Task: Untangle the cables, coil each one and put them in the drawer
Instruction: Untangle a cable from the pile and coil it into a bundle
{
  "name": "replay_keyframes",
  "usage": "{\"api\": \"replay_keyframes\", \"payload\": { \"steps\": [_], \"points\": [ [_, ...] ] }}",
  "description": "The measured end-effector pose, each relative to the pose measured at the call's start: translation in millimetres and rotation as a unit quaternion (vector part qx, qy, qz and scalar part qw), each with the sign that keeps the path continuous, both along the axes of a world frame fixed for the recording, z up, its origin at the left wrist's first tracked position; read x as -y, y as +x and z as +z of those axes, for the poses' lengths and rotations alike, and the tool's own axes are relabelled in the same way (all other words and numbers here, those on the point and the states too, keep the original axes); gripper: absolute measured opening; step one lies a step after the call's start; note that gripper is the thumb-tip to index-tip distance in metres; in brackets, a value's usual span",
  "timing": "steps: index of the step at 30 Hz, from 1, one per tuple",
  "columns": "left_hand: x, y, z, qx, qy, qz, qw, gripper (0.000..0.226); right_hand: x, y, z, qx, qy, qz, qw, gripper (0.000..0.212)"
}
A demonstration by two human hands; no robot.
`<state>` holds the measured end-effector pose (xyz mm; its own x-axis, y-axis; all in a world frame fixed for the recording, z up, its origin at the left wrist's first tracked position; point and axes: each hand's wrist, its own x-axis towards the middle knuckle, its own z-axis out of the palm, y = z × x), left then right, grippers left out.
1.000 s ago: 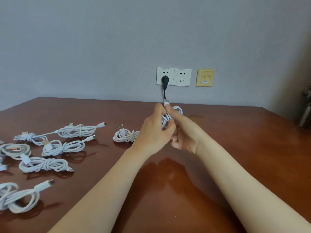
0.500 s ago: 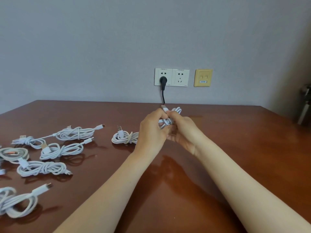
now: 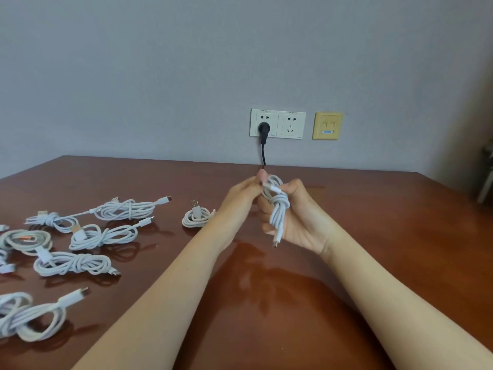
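Right now my right hand (image 3: 303, 222) is curled round the knotted white cable (image 3: 278, 209), held up above the table (image 3: 373, 236), and my left hand (image 3: 240, 198) pinches its plug end at the top. Risk: if the left lets go before the end is tucked, the wrap could spring loose and the coil unravel; no drawer in view

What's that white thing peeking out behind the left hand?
A small coiled white cable lies on the brown table, its USB plug showing. The left hand, pinching a knotted cable, covers the coil's right edge, so that part cannot be seen.
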<state>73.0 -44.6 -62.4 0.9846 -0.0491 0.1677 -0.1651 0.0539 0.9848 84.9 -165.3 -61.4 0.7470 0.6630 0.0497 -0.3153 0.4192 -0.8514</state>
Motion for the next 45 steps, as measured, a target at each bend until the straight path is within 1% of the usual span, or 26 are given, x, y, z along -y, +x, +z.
{"api": "replay_keyframes", "payload": {
  "steps": [1,2,3,5,7,8,9,11,12,13,15,16,17,19,21,23,25,27,30,31,33,35,37,39,41,45],
  "points": [
    [2.0,-1.7,1.1,-0.01,-0.011,-0.03,0.999,0.054,0.7,1.1,-1.0,-0.011,0.014,0.004,1.0,0.047],
    [3.4,-3.4,2.2,-0.017,-0.016,-0.056,0.998,0.065,2.5,2.6,-2.5,-0.01,0.026,0.011,1.0,0.053],
    [3.5,-3.0,2.1,-0.022,-0.023,-0.079,0.996,0.073,2.8,3.4,-3.0,-0.003,0.035,0.015,0.999,0.053],
    [1.8,-1.1,1.5,-0.023,-0.022,-0.098,0.995,0.077,1.8,3.7,-3.3,-0.012,0.07,0.025,0.997,0.051],
    [3.2,-2.7,1.8,-0.028,-0.023,-0.103,0.994,0.077,-4.3,6.6,-4.0,-0.028,0.12,0.083,0.989,0.046],
    [4.7,-4.1,2.7,-0.029,-0.025,-0.102,0.994,0.08,-8.7,6.1,-4.1,-0.018,0.15,0.116,0.982,0.04],
    [6.5,-4.4,3.6,-0.032,-0.035,-0.1,0.994,0.083,-11.3,5.9,-4.4,-0.002,0.159,0.118,0.98,0.035],
    [8.7,-5.6,6.3,-0.034,-0.053,-0.087,0.994,0.084,-9.1,5.9,-3.1,-0.03,0.118,0.063,0.991,0.038],
    [9.2,-6.1,7.2,-0.03,-0.047,-0.075,0.996,0.08,-5.2,5.3,-4.0,-0.04,0.107,0.046,0.992,0.041],
    [8.9,-5.0,6.5,-0.024,-0.029,-0.061,0.997,0.073,-2.3,2.4,-3.8,-0.044,0.093,0.015,0.995,0.038],
    [7.5,-1.1,1.2,0.006,0.054,-0.023,0.998,0.052,0.9,0.6,-3.5,-0.016,0.039,-0.051,0.998,0.012],
    [6.5,-0.2,-1.7,0.025,0.094,-0.001,0.995,0.045,0.5,-2.0,-0.9,0.019,-0.017,-0.088,0.996,0.008],
    [6.1,-0.1,-3.4,0.04,0.125,0.02,0.991,0.041,-0.2,-4.2,-0.1,0.063,-0.083,-0.127,0.986,0.016],
    [5.4,-2.4,-2.7,0.055,0.164,0.052,0.984,0.04,-2.4,-7.4,1.6,0.144,-0.164,-0.174,0.96,0.016],
    [4.0,-3.1,-0.5,0.068,0.169,0.073,0.981,0.037,-2.8,-9.9,3.6,0.2,-0.195,-0.189,0.941,0.014],
    [1.7,-2.0,0.0,0.072,0.148,0.083,0.983,0.03,-3.9,-11.6,5.0,0.247,-0.218,-0.205,0.921,0.014],
    [0.0,-0.1,-0.5,0.079,0.143,0.096,0.982,0.024,-4.4,-14.7,5.3,0.304,-0.249,-0.223,0.892,0.01],
    [0.5,0.9,-0.8,0.083,0.146,0.115,0.979,0.022,-5.4,-18.8,5.2,0.355,-0.293,-0.255,0.851,0.009],
    [2.5,3.9,-1.3,0.079,0.147,0.143,0.975,0.022,-5.3,-19.1,5.0,0.44,-0.368,-0.307,0.759,0.012],
    [3.1,4.1,-0.9,0.074,0.142,0.149,0.976,0.023,-4.4,-18.0,4.6,0.467,-0.384,-0.313,0.733,0.016],
    [2.8,4.3,-0.5,0.065,0.126,0.15,0.978,0.027,-0.9,-15.7,3.0,0.507,-0.413,-0.311,0.69,0.032],
    [1.4,3.2,0.0,0.045,0.099,0.132,0.985,0.024,1.8,-15.0,0.0,0.536,-0.431,-0.308,0.658,0.035],
    [0.0,2.3,-1.1,0.03,0.095,0.116,0.988,0.021,2.4,-15.1,-3.5,0.545,-0.421,-0.319,0.652,0.028],
    [-0.4,2.0,-2.0,0.029,0.126,0.121,0.984,0.021,2.7,-12.8,-6.8,0.542,-0.408,-0.337,0.653,0.018],
    [-0.2,2.0,-1.5,0.03,0.133,0.127,0.982,0.022,2.3,-9.6,-9.2,0.537,-0.403,-0.346,0.655,0.01],
    [-1.3,4.6,-2.3,0.029,0.112,0.127,0.985,0.022,-2.2,-9.9,-10.4,0.53,-0.392,-0.343,0.669,0.007]
  ]
}}
